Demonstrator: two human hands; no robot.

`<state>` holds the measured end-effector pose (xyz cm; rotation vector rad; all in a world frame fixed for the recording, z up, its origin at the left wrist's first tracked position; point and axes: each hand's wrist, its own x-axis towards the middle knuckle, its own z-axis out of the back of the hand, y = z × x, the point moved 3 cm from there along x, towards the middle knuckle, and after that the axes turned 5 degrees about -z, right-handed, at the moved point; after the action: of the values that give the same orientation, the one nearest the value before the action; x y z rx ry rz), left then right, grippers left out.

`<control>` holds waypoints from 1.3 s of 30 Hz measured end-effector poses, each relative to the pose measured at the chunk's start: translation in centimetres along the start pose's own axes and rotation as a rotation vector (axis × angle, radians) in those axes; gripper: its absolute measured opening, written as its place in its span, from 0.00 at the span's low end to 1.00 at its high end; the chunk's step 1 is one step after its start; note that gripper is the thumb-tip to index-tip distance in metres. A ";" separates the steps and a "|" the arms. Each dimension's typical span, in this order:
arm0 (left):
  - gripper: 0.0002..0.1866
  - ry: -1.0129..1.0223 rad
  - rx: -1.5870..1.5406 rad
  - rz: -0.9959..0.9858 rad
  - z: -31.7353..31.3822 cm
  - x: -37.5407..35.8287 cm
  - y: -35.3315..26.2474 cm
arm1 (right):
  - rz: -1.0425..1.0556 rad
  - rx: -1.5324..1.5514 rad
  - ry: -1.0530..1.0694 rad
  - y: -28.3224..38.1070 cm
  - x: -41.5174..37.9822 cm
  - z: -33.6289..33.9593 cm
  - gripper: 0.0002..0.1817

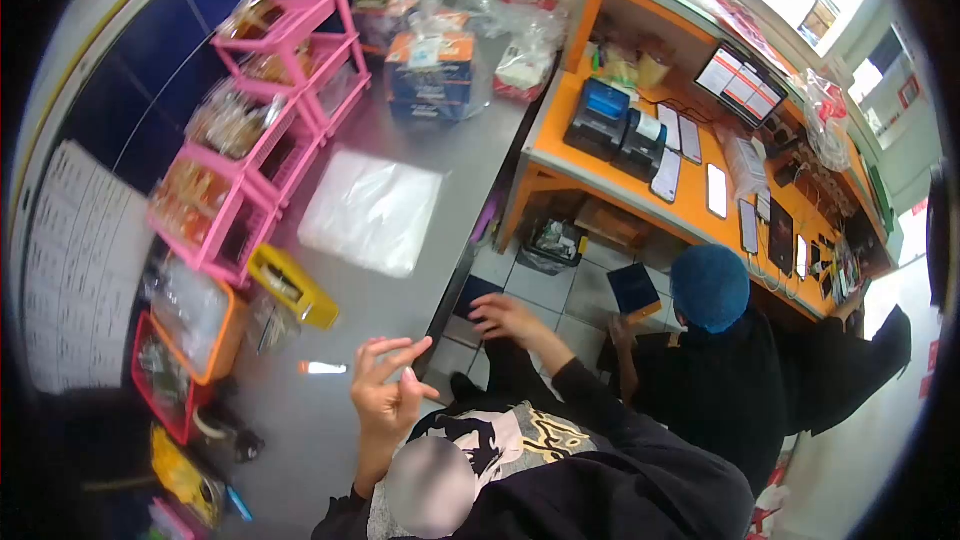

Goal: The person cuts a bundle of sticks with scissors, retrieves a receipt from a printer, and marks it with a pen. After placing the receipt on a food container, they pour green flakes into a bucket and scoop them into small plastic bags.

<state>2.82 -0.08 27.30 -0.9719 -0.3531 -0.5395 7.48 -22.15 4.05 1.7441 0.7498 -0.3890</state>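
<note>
My left hand [388, 385] is raised over the edge of the steel table [385, 315], fingers apart and holding nothing. In front of my body hangs my right hand [508, 320], its fingers loosely spread and empty, above the tiled floor. Nearest to my left hand lies a small white item with an orange end [322, 368]. Farther along the table is a flat stack of clear plastic bags [375, 210]. A yellow holder [292, 285] with something inside stands beside the bags.
Pink stacked baskets [270, 140] with bagged goods line the wall. An orange basket [205, 325] and boxes [430, 75] stand on the table. At right, a person in a blue hair cap [710, 288] is by an orange desk [560, 140] with phones and a screen [740, 85].
</note>
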 end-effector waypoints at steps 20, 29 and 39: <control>0.08 0.079 -0.192 0.166 -23.6 33.2 9.8 | -0.089 -1.546 -1.103 53.1 16.1 52.4 0.15; 0.07 0.285 -0.154 0.246 -28.2 38.0 13.5 | -0.268 -1.693 -0.583 52.3 16.5 56.6 0.15; 0.07 0.364 -0.202 0.100 -30.8 42.5 14.2 | -0.181 -1.785 -0.471 51.8 15.5 54.0 0.18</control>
<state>47.07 -31.51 23.23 -1.0557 0.0772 -0.6557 59.45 -76.79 16.25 -0.1005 0.5296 -0.0983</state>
